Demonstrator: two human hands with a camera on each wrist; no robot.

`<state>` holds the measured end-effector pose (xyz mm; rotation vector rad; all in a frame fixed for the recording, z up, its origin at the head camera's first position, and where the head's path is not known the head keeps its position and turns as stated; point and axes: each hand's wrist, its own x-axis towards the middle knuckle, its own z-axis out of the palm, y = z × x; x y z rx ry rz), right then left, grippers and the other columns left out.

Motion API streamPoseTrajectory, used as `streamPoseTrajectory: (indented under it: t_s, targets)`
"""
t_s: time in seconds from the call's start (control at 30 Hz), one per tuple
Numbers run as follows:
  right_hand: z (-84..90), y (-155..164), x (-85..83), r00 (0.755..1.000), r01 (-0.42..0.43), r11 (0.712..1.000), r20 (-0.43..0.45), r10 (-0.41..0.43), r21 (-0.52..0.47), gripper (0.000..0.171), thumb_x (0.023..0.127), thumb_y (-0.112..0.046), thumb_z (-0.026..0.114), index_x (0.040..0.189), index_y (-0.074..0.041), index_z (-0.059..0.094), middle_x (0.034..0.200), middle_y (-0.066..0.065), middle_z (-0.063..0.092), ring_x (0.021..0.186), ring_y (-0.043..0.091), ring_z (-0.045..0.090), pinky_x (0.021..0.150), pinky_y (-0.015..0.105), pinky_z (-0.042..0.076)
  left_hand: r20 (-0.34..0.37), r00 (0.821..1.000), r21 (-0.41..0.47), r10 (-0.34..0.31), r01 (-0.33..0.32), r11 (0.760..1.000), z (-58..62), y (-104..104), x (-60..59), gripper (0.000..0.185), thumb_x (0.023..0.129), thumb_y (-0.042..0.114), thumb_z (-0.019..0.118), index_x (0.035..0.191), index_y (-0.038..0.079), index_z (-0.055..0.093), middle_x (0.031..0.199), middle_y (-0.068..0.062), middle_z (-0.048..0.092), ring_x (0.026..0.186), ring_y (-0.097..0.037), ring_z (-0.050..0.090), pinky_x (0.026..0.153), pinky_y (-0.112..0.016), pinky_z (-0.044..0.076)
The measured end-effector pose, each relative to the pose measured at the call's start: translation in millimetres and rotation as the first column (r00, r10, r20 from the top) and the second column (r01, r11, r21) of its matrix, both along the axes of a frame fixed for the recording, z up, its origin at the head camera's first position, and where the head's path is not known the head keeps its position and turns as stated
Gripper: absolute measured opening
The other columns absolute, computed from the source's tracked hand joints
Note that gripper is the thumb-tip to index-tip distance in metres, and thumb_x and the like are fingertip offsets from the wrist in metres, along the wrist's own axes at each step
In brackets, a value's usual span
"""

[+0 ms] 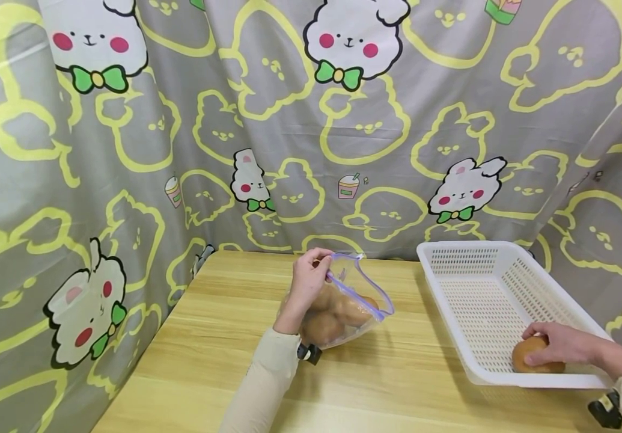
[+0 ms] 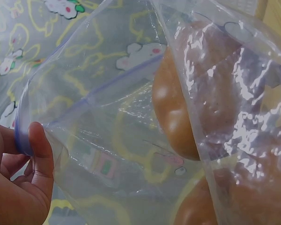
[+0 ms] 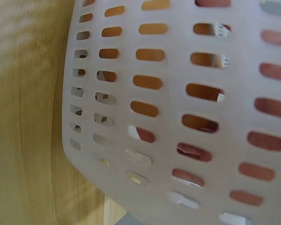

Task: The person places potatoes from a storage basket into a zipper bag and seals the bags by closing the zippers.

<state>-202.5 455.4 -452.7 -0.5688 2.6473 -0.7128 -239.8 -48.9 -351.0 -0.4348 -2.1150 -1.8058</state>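
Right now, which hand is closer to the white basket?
Right. The right hand is inside the white basket, resting on a bun; the left hand is beside it, pinching the plastic bag.

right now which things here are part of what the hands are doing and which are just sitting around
In use:
- bag, its rim pinched by the left hand
- buns in bag
- bun under the right hand
- basket holding that bun

Just there:
- table
- curtain behind
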Motion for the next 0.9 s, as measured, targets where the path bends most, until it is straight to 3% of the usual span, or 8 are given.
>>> streamPoseTrajectory:
  t_s: [0.17,0.43,0.57,0.67,0.9]
  targets:
    - [-2.5,-5.2,4.1,0.998,0.001,0.997,-0.059,-0.006,-0.079,0.036,0.082,-0.018,0.073,0.1,0.002,0.05,0.081,0.004,0.055,0.068,0.0,0.049,0.053,0.022,0.045,0.001,1.0,0.003,-0.001,0.001,1.0,-0.2,0.8,-0.2,0.013,0.091,-0.007,0.055,0.096,-0.014,0.064,0.073,-0.013,0.057,0.053,-0.018,0.054,0.056,-0.054,0.055]
    - [1.0,-6.7,1.7,0.99,-0.026,0.993,-0.137,0.01,-0.114,0.046,0.08,-0.014,0.075,0.11,0.008,0.048,0.092,0.005,0.057,0.073,0.0,0.053,0.056,0.022,0.049,0.023,1.0,0.017,0.0,0.0,1.0,0.1,1.2,-0.4,0.013,0.091,-0.007,0.055,0.096,-0.014,0.063,0.079,-0.028,0.057,0.052,-0.015,0.053,0.06,-0.06,0.053]
    - [4.6,-7.6,1.1,0.985,-0.073,0.986,-0.166,0.047,-0.152,0.044,0.083,-0.011,0.072,0.116,0.008,0.05,0.097,0.002,0.059,0.077,0.0,0.053,0.058,0.022,0.048,0.023,1.0,0.018,0.004,-0.004,1.0,0.2,0.6,0.0,0.013,0.091,-0.007,0.055,0.096,-0.014,0.064,0.075,-0.025,0.058,0.052,-0.014,0.053,0.059,-0.06,0.053]
    - [9.3,-10.8,1.4,0.981,-0.077,0.983,-0.191,0.044,-0.166,0.042,0.083,-0.011,0.072,0.117,0.005,0.053,0.099,0.0,0.06,0.078,0.0,0.053,0.058,0.021,0.047,0.023,1.0,0.016,0.005,-0.005,1.0,0.2,0.0,0.5,0.013,0.091,-0.007,0.055,0.097,-0.014,0.064,0.073,-0.02,0.058,0.052,-0.015,0.053,0.059,-0.059,0.053]
    - [22.3,-20.5,0.8,0.968,-0.059,0.985,-0.25,0.017,-0.162,0.044,0.083,-0.012,0.073,0.118,0.003,0.051,0.097,-0.004,0.06,0.079,0.0,0.054,0.059,0.022,0.048,0.018,1.0,0.009,0.001,-0.001,1.0,0.9,-1.2,1.1,0.013,0.091,-0.006,0.055,0.097,-0.014,0.064,0.076,-0.024,0.057,0.053,-0.017,0.054,0.058,-0.057,0.054]
